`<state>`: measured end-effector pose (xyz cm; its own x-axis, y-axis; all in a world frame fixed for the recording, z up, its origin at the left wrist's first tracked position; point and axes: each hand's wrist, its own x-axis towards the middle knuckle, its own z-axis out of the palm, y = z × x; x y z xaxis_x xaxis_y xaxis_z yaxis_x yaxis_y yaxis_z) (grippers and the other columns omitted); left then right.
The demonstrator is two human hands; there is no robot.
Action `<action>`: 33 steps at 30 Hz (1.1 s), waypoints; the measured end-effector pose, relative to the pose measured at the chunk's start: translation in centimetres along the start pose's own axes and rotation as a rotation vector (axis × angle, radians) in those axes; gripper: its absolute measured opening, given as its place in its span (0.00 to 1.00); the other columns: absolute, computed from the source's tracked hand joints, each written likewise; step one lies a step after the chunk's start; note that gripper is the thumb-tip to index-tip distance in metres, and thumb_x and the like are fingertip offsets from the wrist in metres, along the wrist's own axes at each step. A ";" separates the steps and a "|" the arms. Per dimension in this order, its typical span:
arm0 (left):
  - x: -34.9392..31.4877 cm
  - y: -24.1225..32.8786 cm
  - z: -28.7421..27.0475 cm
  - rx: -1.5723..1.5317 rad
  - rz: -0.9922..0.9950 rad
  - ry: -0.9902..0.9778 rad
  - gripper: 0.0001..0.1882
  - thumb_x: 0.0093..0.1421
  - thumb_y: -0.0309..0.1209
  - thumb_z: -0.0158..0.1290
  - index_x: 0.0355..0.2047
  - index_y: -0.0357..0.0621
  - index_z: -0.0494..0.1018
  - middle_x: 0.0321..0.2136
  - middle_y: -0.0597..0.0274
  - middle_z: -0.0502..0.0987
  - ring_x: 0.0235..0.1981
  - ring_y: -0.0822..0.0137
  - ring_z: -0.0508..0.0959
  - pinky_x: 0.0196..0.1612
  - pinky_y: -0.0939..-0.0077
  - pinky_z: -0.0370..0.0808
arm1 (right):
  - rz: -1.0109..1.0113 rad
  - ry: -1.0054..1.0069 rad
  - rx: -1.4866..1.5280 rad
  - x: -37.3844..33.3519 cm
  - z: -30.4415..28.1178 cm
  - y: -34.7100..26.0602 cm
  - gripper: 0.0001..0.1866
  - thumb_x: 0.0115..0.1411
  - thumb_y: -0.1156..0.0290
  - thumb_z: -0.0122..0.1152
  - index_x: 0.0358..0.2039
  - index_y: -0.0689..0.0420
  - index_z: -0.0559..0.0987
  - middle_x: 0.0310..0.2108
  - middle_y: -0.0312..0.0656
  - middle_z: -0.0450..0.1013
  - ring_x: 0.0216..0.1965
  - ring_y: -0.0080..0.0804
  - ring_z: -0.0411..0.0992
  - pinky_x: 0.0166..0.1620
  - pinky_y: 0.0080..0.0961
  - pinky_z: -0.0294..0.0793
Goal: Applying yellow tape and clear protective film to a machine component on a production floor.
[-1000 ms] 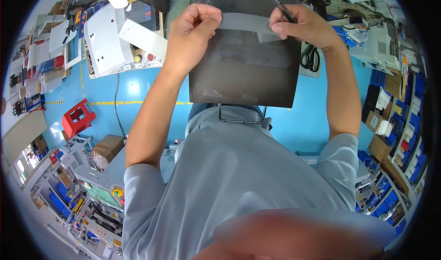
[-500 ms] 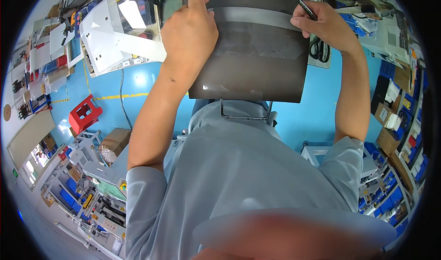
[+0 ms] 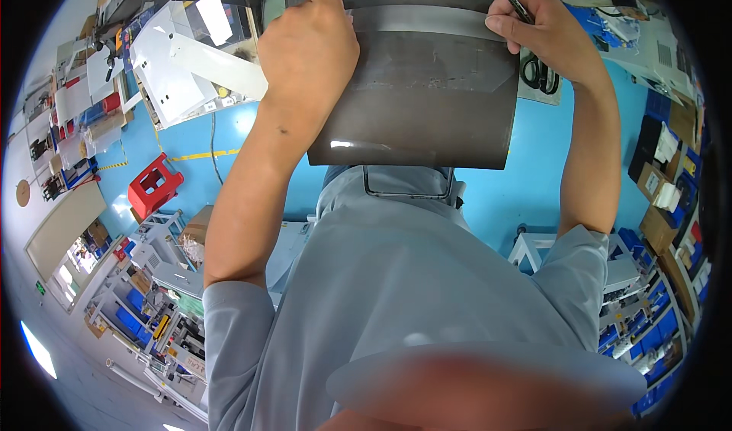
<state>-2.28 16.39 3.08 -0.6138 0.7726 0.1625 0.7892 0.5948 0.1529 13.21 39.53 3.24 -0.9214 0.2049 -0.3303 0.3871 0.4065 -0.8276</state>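
Observation:
A dark brown curved mat (image 3: pixel 412 118) lies in front of me, draped toward my lap. Across its upper part runs a pale grey translucent strip (image 3: pixel 419 21). My left hand (image 3: pixel 309 50) is closed at the strip's left end, and whatever its fingertips pinch is hidden by the hand itself. At the right end of the strip, my right hand (image 3: pixel 545 31) grips a slim black pen-like tool (image 3: pixel 515 3) between thumb and fingers. The tool's thin metal tip points up and left, over the mat. Beside the mat, below my right hand, are black-handled scissors (image 3: pixel 540 76).
White perforated sheets (image 3: pixel 171 69) lie on a work surface to the left. A red stool (image 3: pixel 155 185) stands on the blue floor. Blue plastic material (image 3: pixel 602 28) is at the upper right, and shelves with cartons (image 3: pixel 654 183) line the right side.
The view has shifted slightly, moving the surroundings in the picture. My right hand and the tool sit a little higher and farther right. The left hand stays closed at the strip's left end.

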 end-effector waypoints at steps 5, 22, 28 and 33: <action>0.0 0.0 -0.1 0.013 -0.011 -0.017 0.13 0.53 0.30 0.59 0.37 0.45 0.70 0.20 0.63 0.80 0.24 0.55 0.80 0.29 0.63 0.76 | -0.037 -0.010 0.006 0.3 0.1 0.3 0.11 0.59 0.62 0.60 0.30 0.57 0.75 0.20 0.27 0.63 0.22 0.14 0.63 0.27 0.16 0.61; 0.2 0.0 -0.9 0.184 0.014 -0.061 0.13 0.52 0.33 0.61 0.36 0.47 0.70 0.21 0.58 0.79 0.25 0.54 0.81 0.28 0.64 0.77 | -0.051 -0.016 -0.003 1.0 0.6 1.0 0.10 0.60 0.63 0.59 0.32 0.57 0.75 0.21 0.28 0.64 0.22 0.14 0.64 0.27 0.16 0.60; 0.3 -1.4 -1.5 0.142 0.063 -0.041 0.11 0.52 0.33 0.60 0.35 0.46 0.72 0.22 0.59 0.79 0.25 0.54 0.81 0.29 0.63 0.77 | -0.063 0.007 0.000 0.7 0.4 1.0 0.10 0.60 0.63 0.59 0.32 0.57 0.75 0.21 0.28 0.64 0.22 0.15 0.64 0.27 0.16 0.61; 0.0 -1.6 -1.1 0.056 0.036 -0.023 0.10 0.52 0.31 0.60 0.33 0.45 0.72 0.22 0.59 0.79 0.24 0.53 0.80 0.29 0.63 0.77 | -0.048 0.007 0.006 0.2 0.2 0.8 0.10 0.60 0.62 0.59 0.32 0.56 0.75 0.20 0.28 0.64 0.22 0.15 0.64 0.28 0.16 0.61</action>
<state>-3.60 15.17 3.87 -0.5851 0.7980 0.1442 0.8109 0.5779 0.0920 13.31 39.70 2.42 -0.9386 0.1915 -0.2869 0.3421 0.4104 -0.8453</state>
